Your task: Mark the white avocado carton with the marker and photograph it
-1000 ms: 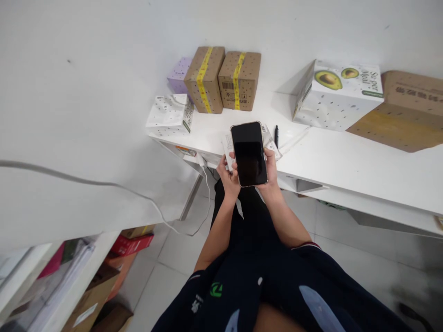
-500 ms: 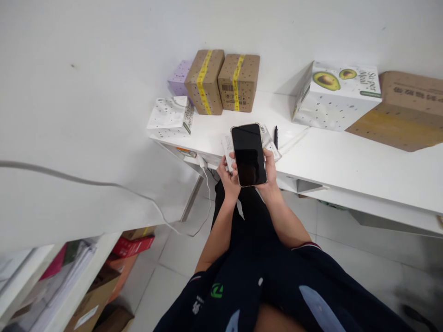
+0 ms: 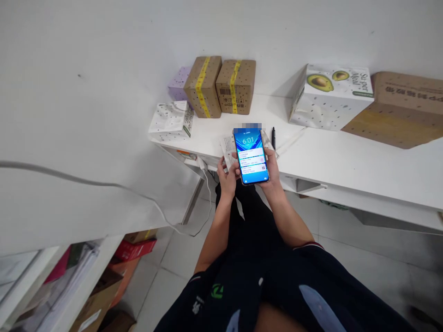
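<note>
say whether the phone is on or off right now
On: the phone is lit bright blue and reads 6:01 near its top.

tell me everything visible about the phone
The phone is a dark-edged rectangle, its glassy screen lit: blue wallpaper, 6:01, three notification panels with text too small to read. Pixelation hides its top edge. It is held in portrait, screen toward the camera, by the white desk. The right hand grips its right side; the left hand is at its left edge.
</note>
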{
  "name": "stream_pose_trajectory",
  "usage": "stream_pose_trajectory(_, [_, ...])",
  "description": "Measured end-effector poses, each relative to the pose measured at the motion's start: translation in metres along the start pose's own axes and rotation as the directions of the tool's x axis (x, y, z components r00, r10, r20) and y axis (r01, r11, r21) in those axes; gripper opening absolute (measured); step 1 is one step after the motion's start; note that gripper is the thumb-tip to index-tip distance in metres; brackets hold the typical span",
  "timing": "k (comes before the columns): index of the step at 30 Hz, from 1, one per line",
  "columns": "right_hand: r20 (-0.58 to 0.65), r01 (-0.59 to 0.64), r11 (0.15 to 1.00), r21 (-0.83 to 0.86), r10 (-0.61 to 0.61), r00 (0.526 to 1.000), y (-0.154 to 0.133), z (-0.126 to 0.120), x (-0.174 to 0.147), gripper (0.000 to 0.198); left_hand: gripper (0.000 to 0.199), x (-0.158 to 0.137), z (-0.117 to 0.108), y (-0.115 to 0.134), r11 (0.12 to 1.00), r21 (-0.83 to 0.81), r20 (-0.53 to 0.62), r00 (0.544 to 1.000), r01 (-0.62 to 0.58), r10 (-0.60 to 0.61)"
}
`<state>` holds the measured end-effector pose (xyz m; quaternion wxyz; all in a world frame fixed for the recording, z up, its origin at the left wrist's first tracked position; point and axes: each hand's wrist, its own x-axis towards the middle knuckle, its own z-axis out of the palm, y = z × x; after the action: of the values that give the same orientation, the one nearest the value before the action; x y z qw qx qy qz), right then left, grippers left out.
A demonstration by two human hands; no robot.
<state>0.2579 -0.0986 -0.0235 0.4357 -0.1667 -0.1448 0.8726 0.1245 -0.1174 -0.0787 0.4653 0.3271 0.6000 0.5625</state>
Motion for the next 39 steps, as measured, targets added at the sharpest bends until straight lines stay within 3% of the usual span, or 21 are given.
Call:
stream_pose_trajectory(2, [-0.037, 0.033, 0.999, -0.039, -0.034, 0.999, -0.008, -0.002, -0.008, 0.059, 0.071, 0.001, 0.0, 0.009, 0.99, -0.077, 0.038, 0.992, 0.12, -0.117])
stream_pose_trajectory(6, [-0.146, 0.145, 0.97, -0.198, -0.175, 0.974, -0.028, -0.007, -0.037, 0.057, 0.075, 0.009, -0.007, 0.02, 0.963, -0.165, 0.15, 0.97, 0.213, -0.189])
stream_pose_trajectory(8, [-0.22, 0.2, 0.921, -0.335, -0.283, 0.934, -0.041, -0.013, -0.054, 0.056, 0.077, 0.015, -0.012, 0.024, 0.95, -0.184, 0.222, 0.952, 0.254, -0.212])
stream_pose_trajectory(10, [-0.317, 0.213, 0.834, -0.509, -0.412, 0.855, -0.056, -0.024, -0.071, 0.055, 0.079, 0.021, -0.016, 0.027, 0.937, -0.186, 0.266, 0.933, 0.296, -0.242])
stream_pose_trajectory(13, [-0.437, 0.02, 0.585, -0.811, -0.628, 0.644, -0.075, -0.046, -0.089, 0.052, 0.08, 0.03, -0.019, 0.032, 0.928, -0.162, 0.27, 0.92, 0.335, -0.285])
stream_pose_trajectory(15, [-0.383, -0.243, 0.297, -0.923, -0.761, 0.523, -0.084, -0.06, -0.096, 0.053, 0.083, 0.035, -0.02, 0.034, 0.928, -0.134, 0.258, 0.917, 0.346, -0.305])
stream_pose_trajectory(16, [-0.323, -0.374, 0.136, -0.917, -0.804, 0.499, -0.087, -0.066, -0.097, 0.055, 0.085, 0.037, -0.02, 0.034, 0.928, -0.123, 0.255, 0.915, 0.352, -0.313])
stream_pose_trajectory(18, [-0.216, -0.569, -0.135, -0.811, -0.835, 0.506, -0.088, -0.077, -0.097, 0.062, 0.09, 0.04, -0.021, 0.035, 0.926, -0.112, 0.259, 0.91, 0.361, -0.324])
stream_pose_trajectory(19, [-0.185, -0.63, -0.227, -0.743, -0.834, 0.519, -0.088, -0.081, -0.096, 0.064, 0.092, 0.041, -0.021, 0.035, 0.924, -0.111, 0.261, 0.908, 0.365, -0.327])
stream_pose_trajectory(21, [-0.158, -0.694, -0.332, -0.639, -0.826, 0.541, -0.086, -0.086, -0.093, 0.067, 0.092, 0.041, -0.021, 0.036, 0.921, -0.114, 0.267, 0.905, 0.372, -0.332])
stream_pose_trajectory(23, [-0.147, -0.706, -0.371, -0.603, -0.818, 0.556, -0.085, -0.087, -0.09, 0.065, 0.092, 0.039, -0.022, 0.037, 0.918, -0.126, 0.262, 0.905, 0.376, -0.334])
stream_pose_trajectory(26, [-0.113, -0.659, -0.347, -0.668, -0.827, 0.55, -0.083, -0.08, -0.085, 0.061, 0.089, 0.034, -0.021, 0.037, 0.919, -0.153, 0.24, 0.916, 0.364, -0.322])
stream_pose_trajectory(28, [-0.099, -0.53, -0.263, -0.806, -0.823, 0.559, -0.079, -0.07, -0.08, 0.058, 0.085, 0.03, -0.02, 0.037, 0.921, -0.186, 0.232, 0.926, 0.343, -0.298])
stream_pose_trajectory(29, [-0.12, -0.429, -0.179, -0.885, -0.804, 0.583, -0.075, -0.064, -0.076, 0.059, 0.082, 0.028, -0.019, 0.036, 0.92, -0.207, 0.235, 0.93, 0.332, -0.283])
stream_pose_trajectory(31, [-0.213, -0.219, 0.083, -0.972, -0.705, 0.677, -0.067, -0.052, -0.068, 0.063, 0.075, 0.023, -0.018, 0.036, 0.917, -0.248, 0.254, 0.934, 0.313, -0.25])
stream_pose_trajectory(33, [-0.291, -0.083, 0.376, -0.923, -0.538, 0.791, -0.06, -0.042, -0.06, 0.063, 0.07, 0.018, -0.018, 0.036, 0.917, -0.273, 0.279, 0.936, 0.292, -0.215])
stream_pose_trajectory(35, [-0.303, -0.018, 0.571, -0.821, -0.408, 0.861, -0.055, -0.035, -0.055, 0.059, 0.07, 0.014, -0.016, 0.039, 0.925, -0.281, 0.298, 0.939, 0.256, -0.169])
stream_pose_trajectory(37, [-0.307, 0.034, 0.676, -0.736, -0.379, 0.873, -0.053, -0.031, -0.053, 0.054, 0.076, 0.01, -0.013, 0.044, 0.935, -0.286, 0.315, 0.942, 0.209, -0.114])
stream_pose_trajectory(39, [-0.334, 0.109, 0.734, -0.671, -0.43, 0.839, -0.055, -0.028, -0.053, 0.05, 0.084, 0.008, -0.007, 0.051, 0.941, -0.296, 0.344, 0.938, 0.162, -0.054])
